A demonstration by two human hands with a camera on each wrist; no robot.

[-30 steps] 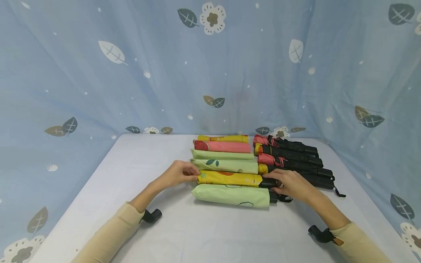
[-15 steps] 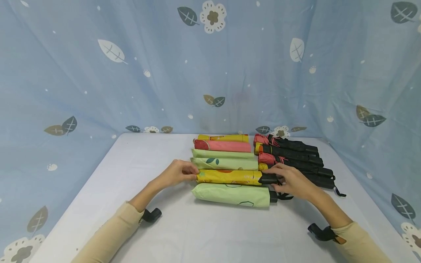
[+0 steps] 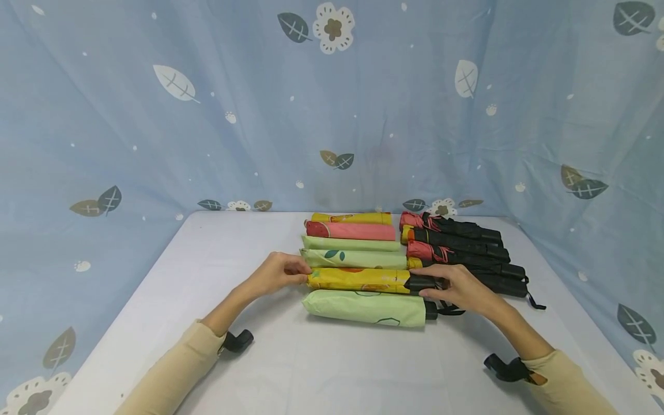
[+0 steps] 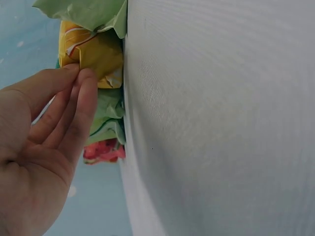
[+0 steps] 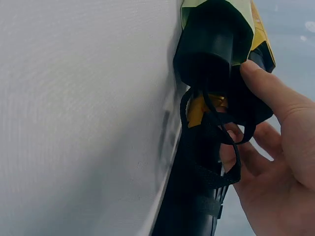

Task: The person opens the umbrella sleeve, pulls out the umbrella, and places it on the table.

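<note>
A yellow folded umbrella (image 3: 358, 279) in a fruit-print cover lies crosswise in a column of umbrellas on the white table. My left hand (image 3: 275, 274) pinches the tip of its cover between thumb and fingertips; the left wrist view shows the pinched yellow cloth (image 4: 102, 56) up close. At the other end, my right hand (image 3: 459, 289) holds the black handle (image 3: 421, 282) between thumb and fingers. Just in front lies a light green umbrella (image 3: 368, 308), its black end (image 5: 204, 49) and wrist strap (image 5: 236, 167) nearest the right wrist camera. Behind the yellow one is a leaf-print green umbrella (image 3: 358, 259).
Farther back in the column lie a plain green cover (image 3: 353, 244), a pink watermelon-print one (image 3: 358, 231) and another yellow one (image 3: 358, 218). To the right, several black-wrapped umbrellas (image 3: 467, 237) lie stacked, some with pink ends. A blue patterned curtain (image 3: 249, 104) hangs behind the table.
The yellow umbrella has shifted slightly left, with both hands keeping hold of its ends. The right hand's fingers have moved a little left with the handle. The other umbrellas stay put.
</note>
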